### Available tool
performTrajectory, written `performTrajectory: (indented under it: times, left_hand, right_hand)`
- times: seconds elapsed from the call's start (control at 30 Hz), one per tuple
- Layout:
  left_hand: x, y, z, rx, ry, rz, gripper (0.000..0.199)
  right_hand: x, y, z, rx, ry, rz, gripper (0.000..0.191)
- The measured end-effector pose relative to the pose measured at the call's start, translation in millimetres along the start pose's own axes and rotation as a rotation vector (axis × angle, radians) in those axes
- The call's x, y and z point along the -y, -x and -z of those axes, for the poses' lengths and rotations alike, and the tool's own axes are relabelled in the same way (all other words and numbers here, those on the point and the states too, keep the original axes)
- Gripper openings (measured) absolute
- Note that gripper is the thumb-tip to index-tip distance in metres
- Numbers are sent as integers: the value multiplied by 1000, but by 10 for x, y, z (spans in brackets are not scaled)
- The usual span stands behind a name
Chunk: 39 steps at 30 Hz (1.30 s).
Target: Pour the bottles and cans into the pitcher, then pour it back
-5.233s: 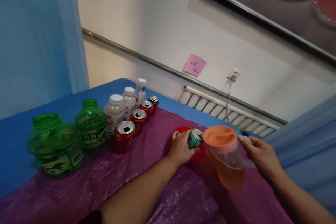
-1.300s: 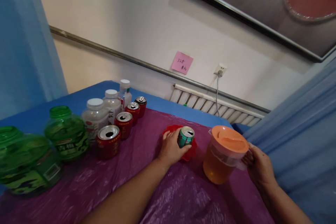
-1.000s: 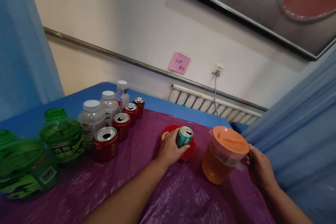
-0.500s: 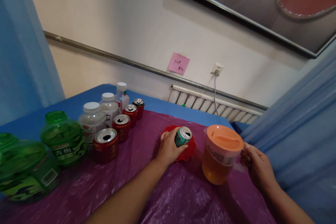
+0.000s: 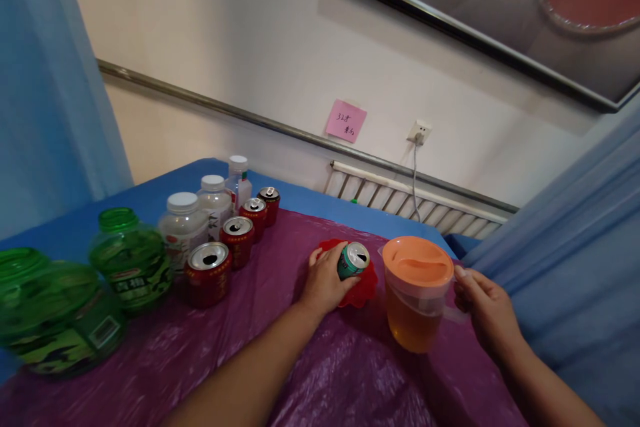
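My left hand [image 5: 325,280] is wrapped round a green drink can [image 5: 353,260], its opened top tilted to the right. Under the can and hand lies a red dish with a wavy rim [image 5: 369,291]. On the right, my right hand [image 5: 483,300] grips the handle of a clear plastic pitcher [image 5: 414,313] by its upper part. An orange lid [image 5: 419,260] covers the pitcher, which holds amber liquid and leans slightly toward the can. The pitcher's spout side faces the can, a short gap apart.
Several red cans [image 5: 209,273] stand in a row on the purple plastic sheet [image 5: 345,367]. Behind them are white-capped clear bottles [image 5: 184,230] and green plastic jars [image 5: 131,263]. A radiator [image 5: 380,197] runs along the wall, and blue curtains [image 5: 575,267] hang at both sides.
The pitcher has tipped a little to the left and come closer to the can. My left hand still holds the can over the red dish. The view has shifted slightly.
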<state>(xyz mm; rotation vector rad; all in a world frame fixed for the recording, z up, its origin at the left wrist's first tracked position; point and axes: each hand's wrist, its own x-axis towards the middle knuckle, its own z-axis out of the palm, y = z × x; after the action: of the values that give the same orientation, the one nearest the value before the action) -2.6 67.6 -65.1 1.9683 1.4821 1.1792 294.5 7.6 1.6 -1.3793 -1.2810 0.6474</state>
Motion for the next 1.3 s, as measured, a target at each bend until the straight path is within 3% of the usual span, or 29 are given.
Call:
performTrajectory:
  times: [0.2,0.73,1.1,1.3]
  left_hand:
    - [-44,10,31,-4,-9,26,69]
    - [-93,6,81,40,41,24,66]
    - [-46,25,17,-2,-14,-3,67]
    - [-41,36,1,-46,-21,6,67]
  right_hand:
    - [-2,-26,0,24,-52,-79,51]
    - [135,-90,-106,58,63,-64,53]
    - [386,-91,-302,-11,140,-52,60]
    - [505,-139,-337,39,205,-47,61]
